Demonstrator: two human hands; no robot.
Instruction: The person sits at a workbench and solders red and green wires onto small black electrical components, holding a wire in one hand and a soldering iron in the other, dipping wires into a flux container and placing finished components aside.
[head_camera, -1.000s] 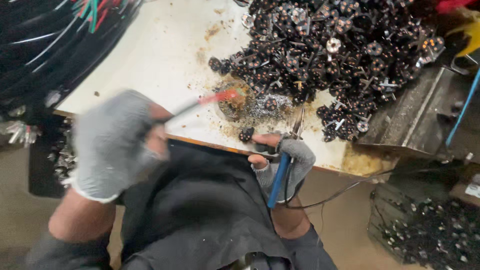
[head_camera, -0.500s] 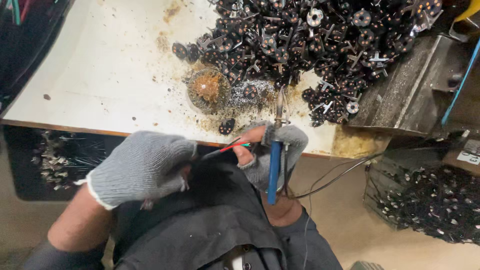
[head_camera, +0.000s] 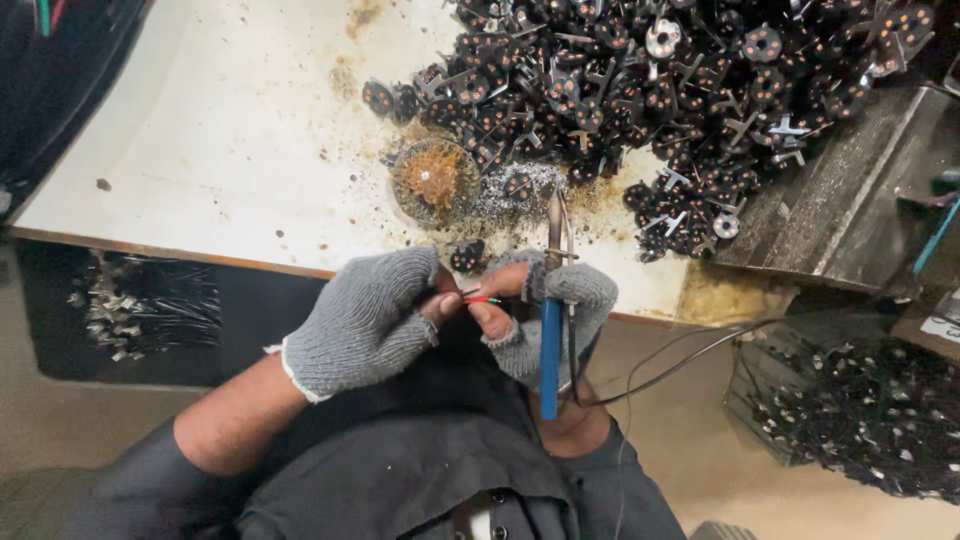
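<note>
Two hands in grey fingerless gloves meet at the lower middle of the frame, just below the table's (head_camera: 200, 160) near edge. The left hand (head_camera: 365, 320) comes in from the lower left, forearm bare, knuckles up, its thumb and forefinger pinched on thin red and green wires (head_camera: 480, 297). The right hand (head_camera: 545, 310) sits just beside it, fingertips touching the same wires, while its curled fingers clamp a soldering iron (head_camera: 549, 320) with a blue handle. The iron stands nearly upright in the frame, its metal tip pointing up over the table edge and its handle running down toward the dark jacket (head_camera: 400, 470).

Which fingers of the right hand press the wires is hard to make out, and the wire ends are hidden between the fingertips. A thin black cord (head_camera: 680, 360) loops off to the right from below the handle.

On the table, above the hands, a round rusty-brown pad (head_camera: 434, 178) lies in a scatter of grey flecks. A big heap of small black parts (head_camera: 650, 90) fills the upper right and is cut off by the top edge. At lower right a dark crate (head_camera: 860, 420) holds more such parts.
</note>
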